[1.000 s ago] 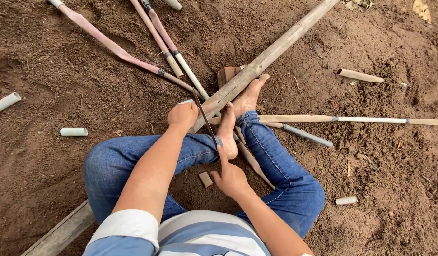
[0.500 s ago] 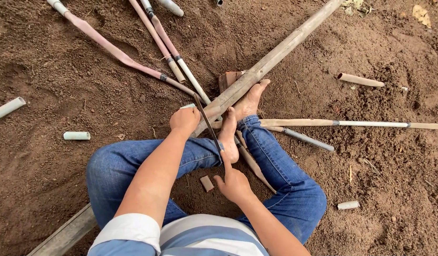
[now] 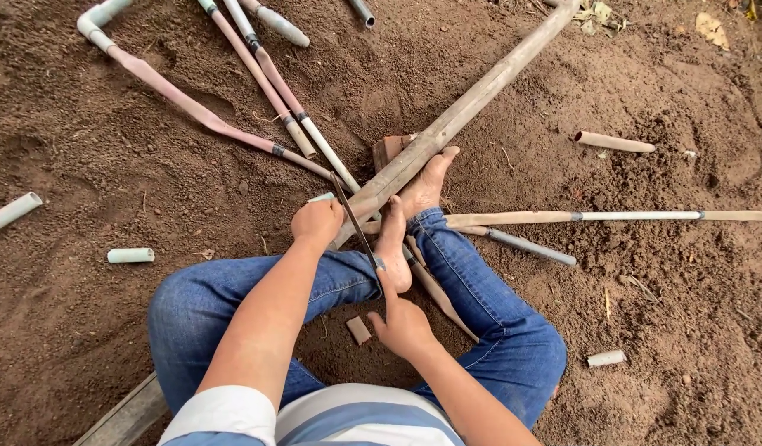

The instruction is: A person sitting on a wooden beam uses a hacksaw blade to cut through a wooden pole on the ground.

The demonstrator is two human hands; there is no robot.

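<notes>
While the person sits on bare soil (image 3: 108,355) in blue jeans, knees spread, both hands work at one long pipe (image 3: 472,103). Left hand (image 3: 317,221) closed around the pipe's near stretch, pinning it where it crosses the legs. Right hand (image 3: 403,324) gripped on the handle end of a thin saw blade (image 3: 356,225), which runs up and away to meet the pipe just beside the left hand. Hands apart, each clamped on its own thing. Bare feet (image 3: 414,206) press against the pipe; a reddish brick (image 3: 388,149) sits under it just beyond the toes. Several mud-stained pipes lie scattered around; short offcut (image 3: 131,255) well left, another offcut (image 3: 605,358) right.
</notes>
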